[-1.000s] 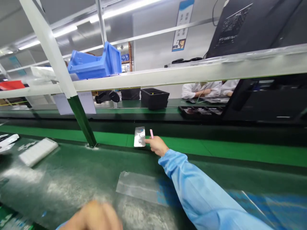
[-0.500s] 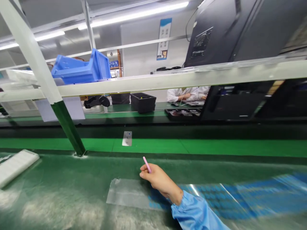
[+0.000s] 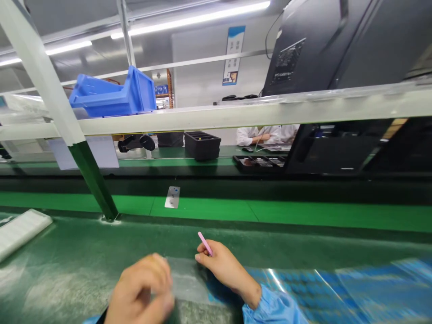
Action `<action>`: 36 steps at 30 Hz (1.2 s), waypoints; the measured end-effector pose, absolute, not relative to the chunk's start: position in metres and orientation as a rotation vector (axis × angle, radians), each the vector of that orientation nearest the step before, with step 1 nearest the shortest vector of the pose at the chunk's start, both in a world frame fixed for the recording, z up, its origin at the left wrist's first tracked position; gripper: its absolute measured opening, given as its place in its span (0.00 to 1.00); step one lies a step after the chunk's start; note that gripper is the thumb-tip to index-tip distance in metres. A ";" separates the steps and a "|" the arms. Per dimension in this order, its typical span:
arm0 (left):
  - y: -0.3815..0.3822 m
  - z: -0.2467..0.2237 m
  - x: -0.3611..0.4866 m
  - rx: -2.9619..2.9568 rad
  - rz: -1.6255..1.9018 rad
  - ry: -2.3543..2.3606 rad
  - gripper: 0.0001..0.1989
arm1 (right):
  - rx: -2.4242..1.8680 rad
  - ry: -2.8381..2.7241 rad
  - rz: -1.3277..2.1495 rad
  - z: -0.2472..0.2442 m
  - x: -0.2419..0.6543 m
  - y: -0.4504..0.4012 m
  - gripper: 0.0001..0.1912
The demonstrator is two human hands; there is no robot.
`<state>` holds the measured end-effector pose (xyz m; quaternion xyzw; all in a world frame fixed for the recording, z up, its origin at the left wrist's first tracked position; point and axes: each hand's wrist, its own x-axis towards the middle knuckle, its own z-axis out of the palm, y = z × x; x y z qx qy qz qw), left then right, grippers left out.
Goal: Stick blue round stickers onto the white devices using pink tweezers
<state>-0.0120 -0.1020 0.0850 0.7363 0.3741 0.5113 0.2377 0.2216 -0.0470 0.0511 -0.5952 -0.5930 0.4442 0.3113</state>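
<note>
The person is wearing light blue. The right sleeve (image 3: 274,307) is bunching in soft, slightly shiny folds near the wrist; a sliver of left sleeve (image 3: 91,320) is showing beside a narrow black band (image 3: 101,316).

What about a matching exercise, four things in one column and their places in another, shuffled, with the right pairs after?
1. Pink stick
2. Silvery plate
3. Blue bin
4. Black divided box

A. Partly over the bright green strip
B. On the far counter
C. In the right hand
D. Up on the white-edged shelf

Pairs: 1-C, 2-A, 3-D, 4-B
</note>
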 end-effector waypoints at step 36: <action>0.018 0.012 -0.005 0.902 1.449 1.483 0.10 | -2.116 -2.048 0.732 0.081 0.094 0.194 0.06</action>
